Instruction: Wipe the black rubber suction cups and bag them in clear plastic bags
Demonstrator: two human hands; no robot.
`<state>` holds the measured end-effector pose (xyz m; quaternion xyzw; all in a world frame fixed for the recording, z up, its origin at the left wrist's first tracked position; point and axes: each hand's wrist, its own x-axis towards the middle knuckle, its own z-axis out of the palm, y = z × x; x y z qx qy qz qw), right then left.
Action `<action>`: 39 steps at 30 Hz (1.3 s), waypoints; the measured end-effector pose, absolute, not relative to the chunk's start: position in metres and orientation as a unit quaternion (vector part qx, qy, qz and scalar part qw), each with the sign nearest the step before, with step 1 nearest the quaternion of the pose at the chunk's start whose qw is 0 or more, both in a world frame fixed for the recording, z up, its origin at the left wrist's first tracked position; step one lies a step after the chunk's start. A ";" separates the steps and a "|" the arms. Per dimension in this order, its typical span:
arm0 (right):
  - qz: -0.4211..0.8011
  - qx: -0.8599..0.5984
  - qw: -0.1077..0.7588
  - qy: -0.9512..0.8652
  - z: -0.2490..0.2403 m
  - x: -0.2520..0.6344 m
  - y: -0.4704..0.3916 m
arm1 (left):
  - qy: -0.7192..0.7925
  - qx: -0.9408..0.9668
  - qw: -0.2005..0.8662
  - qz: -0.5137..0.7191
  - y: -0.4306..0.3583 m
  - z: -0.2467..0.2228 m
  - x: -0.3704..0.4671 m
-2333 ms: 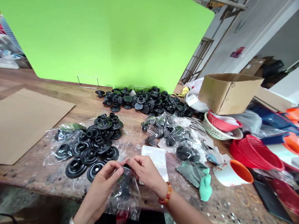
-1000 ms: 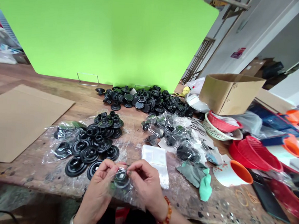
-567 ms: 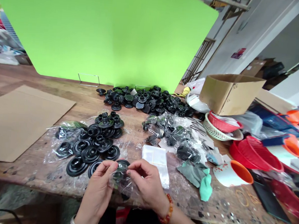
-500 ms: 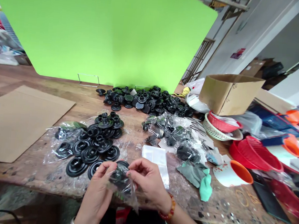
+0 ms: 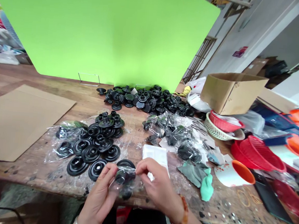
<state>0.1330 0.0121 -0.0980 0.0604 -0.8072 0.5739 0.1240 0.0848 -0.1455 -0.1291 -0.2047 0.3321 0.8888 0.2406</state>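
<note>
Near the table's front edge, my left hand [image 5: 101,192] pinches one side of a clear plastic bag [image 5: 116,187]. My right hand [image 5: 156,185] grips the bag's opposite side, fingers closed. A round black part [image 5: 126,165] with a stepped disc shape sits between the hands, its lower portion behind or inside the film; which one, I cannot tell. Just beyond my left hand lies a pile of similar black parts [image 5: 90,154], with bagged ones [image 5: 65,149] at its left. A stack of flat clear bags [image 5: 156,153] lies beyond my right hand.
Loose black parts [image 5: 150,100] lie heaped before the green board [image 5: 111,33]. Bagged parts [image 5: 174,131] are heaped right of centre. At right are a green cloth [image 5: 206,187], an orange-white cup [image 5: 234,174], red baskets [image 5: 260,157] and a cardboard box [image 5: 231,92]. A cardboard sheet [image 5: 21,122] lies left.
My right hand has shifted right and slightly away from my left, and the bag is stretched wider between them. More of the black part's round rim shows above the bag.
</note>
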 end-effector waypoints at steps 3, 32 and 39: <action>0.484 0.107 0.196 -0.846 -0.095 0.141 0.009 | 0.352 -0.166 0.254 0.885 -0.148 -0.126 0.086; 0.562 0.228 -0.163 -0.779 -0.055 0.113 0.071 | 0.685 0.145 0.136 0.701 -0.153 -0.135 0.072; 0.621 -0.113 0.279 -0.723 -0.052 0.053 0.156 | 0.672 -0.001 0.094 0.734 -0.137 -0.148 0.088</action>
